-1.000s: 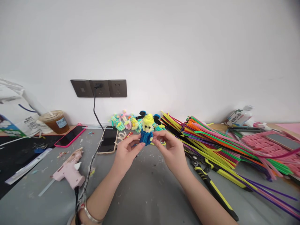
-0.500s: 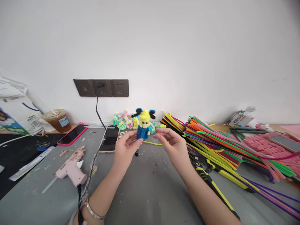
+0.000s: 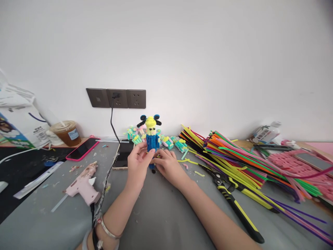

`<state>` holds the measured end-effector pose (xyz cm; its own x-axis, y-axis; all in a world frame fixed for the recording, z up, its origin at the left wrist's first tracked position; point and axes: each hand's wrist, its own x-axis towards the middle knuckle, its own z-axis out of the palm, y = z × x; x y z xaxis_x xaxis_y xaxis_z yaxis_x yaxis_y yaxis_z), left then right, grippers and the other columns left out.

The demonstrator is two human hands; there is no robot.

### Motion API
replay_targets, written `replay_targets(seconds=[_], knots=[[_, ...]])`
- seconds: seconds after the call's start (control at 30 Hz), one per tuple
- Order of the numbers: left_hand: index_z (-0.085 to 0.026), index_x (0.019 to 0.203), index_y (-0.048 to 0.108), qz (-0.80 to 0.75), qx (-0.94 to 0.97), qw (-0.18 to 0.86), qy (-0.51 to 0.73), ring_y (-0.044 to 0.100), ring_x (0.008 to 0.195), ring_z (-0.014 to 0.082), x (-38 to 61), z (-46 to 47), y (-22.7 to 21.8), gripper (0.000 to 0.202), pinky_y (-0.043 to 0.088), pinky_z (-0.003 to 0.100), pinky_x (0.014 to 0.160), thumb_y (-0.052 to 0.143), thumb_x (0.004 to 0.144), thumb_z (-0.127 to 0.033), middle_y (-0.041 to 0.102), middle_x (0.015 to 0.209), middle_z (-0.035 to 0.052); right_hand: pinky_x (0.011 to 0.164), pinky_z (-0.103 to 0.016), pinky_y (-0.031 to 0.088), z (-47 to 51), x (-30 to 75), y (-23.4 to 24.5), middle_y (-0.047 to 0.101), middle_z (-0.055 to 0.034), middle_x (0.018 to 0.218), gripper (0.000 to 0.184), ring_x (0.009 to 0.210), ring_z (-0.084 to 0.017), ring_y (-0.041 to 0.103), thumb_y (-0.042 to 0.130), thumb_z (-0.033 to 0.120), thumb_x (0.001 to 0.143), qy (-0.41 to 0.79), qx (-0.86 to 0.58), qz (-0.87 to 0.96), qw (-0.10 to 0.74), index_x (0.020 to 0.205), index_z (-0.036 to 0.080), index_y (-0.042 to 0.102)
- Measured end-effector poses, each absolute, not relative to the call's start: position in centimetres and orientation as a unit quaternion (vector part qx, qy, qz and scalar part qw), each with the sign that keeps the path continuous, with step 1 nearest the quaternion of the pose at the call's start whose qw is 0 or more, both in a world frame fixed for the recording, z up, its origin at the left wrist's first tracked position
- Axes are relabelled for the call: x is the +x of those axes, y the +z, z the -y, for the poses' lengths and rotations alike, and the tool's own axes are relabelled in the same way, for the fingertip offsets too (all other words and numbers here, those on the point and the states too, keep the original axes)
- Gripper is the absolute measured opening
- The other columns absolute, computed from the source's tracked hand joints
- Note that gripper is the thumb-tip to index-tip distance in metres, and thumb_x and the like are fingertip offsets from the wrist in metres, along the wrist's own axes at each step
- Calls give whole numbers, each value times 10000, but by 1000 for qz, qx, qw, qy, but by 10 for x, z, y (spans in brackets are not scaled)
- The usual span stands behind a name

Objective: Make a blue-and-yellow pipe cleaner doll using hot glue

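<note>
A pipe-cleaner doll [image 3: 152, 140] stands upright before me, with a yellow head, a blue body and two black-and-blue loops sticking out at the top. My left hand [image 3: 139, 161] is closed around its body from the left, thumb in front. From the right, my right hand [image 3: 168, 165] has its fingers bent and pressed together at the doll's lower part, beside my left thumb. Below the hands a blue leg with a dark foot shows; the fingertips partly hide the rest of the lower body.
Small pastel pipe-cleaner figures [image 3: 168, 141] lie behind the doll. On the right are pliers [image 3: 229, 194] and a heap of coloured pipe cleaners [image 3: 234, 156]. A pink glue gun [image 3: 84, 187], its cord, a pink-cased phone [image 3: 82, 149] and a drink cup [image 3: 68, 133] are on the left.
My right hand has moved left, from apart with spread fingers to the doll's lower part. The doll, still in my left hand, has shifted slightly left and turned more upright.
</note>
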<state>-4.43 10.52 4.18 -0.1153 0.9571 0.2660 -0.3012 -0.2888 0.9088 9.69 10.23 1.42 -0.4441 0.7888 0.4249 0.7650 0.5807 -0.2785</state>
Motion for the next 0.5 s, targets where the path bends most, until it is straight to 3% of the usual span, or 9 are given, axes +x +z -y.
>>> replay_targets(seconds=[0.1, 0.23, 0.33, 0.5], knots=[[-181, 977, 679, -348, 469, 492, 646, 698, 924, 199, -44, -106, 41, 301, 565, 320, 844, 786, 724, -303, 742, 961, 57, 828, -389, 365, -105, 96, 16, 647, -75, 1035, 223, 951, -252, 541, 601, 100, 877, 31, -457, 847, 270, 967, 259, 729], [-176, 963, 662, -361, 479, 485, 636, 685, 949, 201, -45, -107, 39, 309, 552, 321, 865, 790, 710, -299, 726, 971, 60, 850, -385, 359, -106, 99, 19, 678, -57, 946, 162, 916, -243, 556, 601, 116, 832, 174, -470, 774, 387, 893, 233, 694], [-174, 948, 649, -371, 495, 480, 622, 680, 954, 199, -45, -109, 37, 291, 538, 326, 889, 778, 719, -300, 721, 967, 61, 784, -357, 397, -105, 108, 21, 662, -48, 823, 68, 793, -222, 567, 588, 222, 836, 245, -491, 701, 455, 859, 205, 651], [-174, 884, 611, -390, 514, 470, 603, 676, 889, 183, -44, -110, 33, 248, 544, 307, 835, 757, 727, -300, 698, 902, 51, 599, -283, 391, -100, 126, 31, 576, -5, 682, 258, 634, -172, 522, 600, 450, 828, 351, -493, 607, 515, 779, 197, 586]])
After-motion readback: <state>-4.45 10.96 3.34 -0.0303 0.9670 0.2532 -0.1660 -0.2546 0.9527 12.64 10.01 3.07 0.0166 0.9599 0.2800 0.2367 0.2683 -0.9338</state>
